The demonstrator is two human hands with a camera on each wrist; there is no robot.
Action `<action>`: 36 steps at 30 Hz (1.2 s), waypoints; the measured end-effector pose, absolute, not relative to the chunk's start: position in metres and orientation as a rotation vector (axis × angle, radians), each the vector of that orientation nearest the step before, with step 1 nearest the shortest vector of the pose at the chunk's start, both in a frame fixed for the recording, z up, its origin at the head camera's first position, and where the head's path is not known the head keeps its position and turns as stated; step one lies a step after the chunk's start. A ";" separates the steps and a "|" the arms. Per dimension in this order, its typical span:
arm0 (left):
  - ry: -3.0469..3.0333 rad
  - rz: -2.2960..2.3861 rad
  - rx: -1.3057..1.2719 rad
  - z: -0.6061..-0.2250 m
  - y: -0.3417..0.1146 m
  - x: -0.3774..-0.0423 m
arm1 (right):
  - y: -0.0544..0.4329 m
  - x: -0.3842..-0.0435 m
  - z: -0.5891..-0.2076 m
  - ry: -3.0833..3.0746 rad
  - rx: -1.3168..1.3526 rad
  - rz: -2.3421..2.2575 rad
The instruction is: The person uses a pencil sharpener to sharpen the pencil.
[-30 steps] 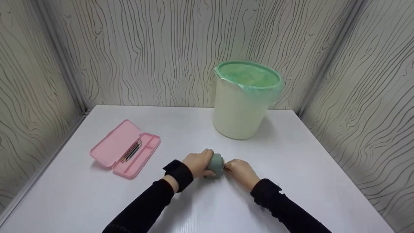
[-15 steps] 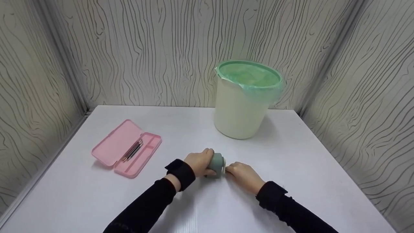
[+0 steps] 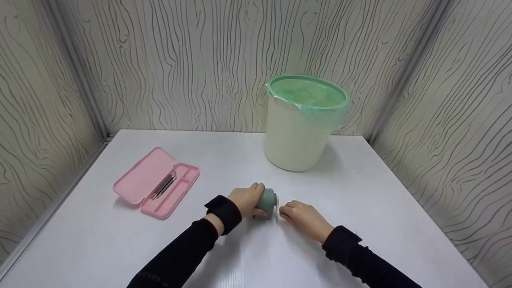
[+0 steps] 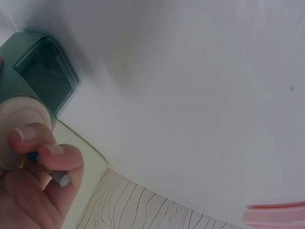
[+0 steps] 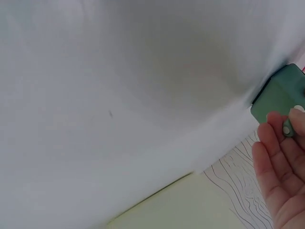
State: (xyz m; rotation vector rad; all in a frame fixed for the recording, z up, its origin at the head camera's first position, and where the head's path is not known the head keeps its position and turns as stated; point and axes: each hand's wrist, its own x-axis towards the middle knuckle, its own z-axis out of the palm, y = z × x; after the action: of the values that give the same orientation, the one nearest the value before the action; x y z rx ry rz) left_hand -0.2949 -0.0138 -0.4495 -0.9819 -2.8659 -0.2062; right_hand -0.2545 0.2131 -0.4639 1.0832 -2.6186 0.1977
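Note:
A green crank pencil sharpener (image 3: 266,205) lies near the middle of the white table, gripped from its left side by my left hand (image 3: 245,202). In the left wrist view, a grey-ended pencil (image 4: 60,177) pokes out between the curled fingers in front of the sharpener's round cream part (image 4: 24,114). Its dark see-through shavings drawer (image 4: 46,72) faces the camera. On the other side, my right hand (image 3: 306,219) pinches the small green crank knob (image 5: 288,129) with thumb and fingers. A pale crank arm (image 3: 277,205) shows between the sharpener and those fingertips.
To the left lies an opened pink pencil case (image 3: 142,176) with several pencils (image 3: 163,187) inside. A tall cream bin (image 3: 296,138) with a green rim and liner stands at the back, right of centre. Wood-patterned panels (image 3: 200,64) surround the table.
My right hand has shifted slightly to the right and towards me, along with the crank, whose pale arm shows more now. My left hand stays on the sharpener nearly in place.

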 end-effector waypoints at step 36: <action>-2.848 -0.252 -1.080 -0.450 -0.017 -0.301 | 0.205 -0.288 -0.423 -2.528 0.962 0.171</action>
State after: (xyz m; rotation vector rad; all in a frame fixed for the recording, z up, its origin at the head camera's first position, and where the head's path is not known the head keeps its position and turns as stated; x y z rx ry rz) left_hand -0.3006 -0.0167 -0.4498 -1.0804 -2.8484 -0.2521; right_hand -0.2883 0.2051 -0.4231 0.9619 -2.5284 0.1709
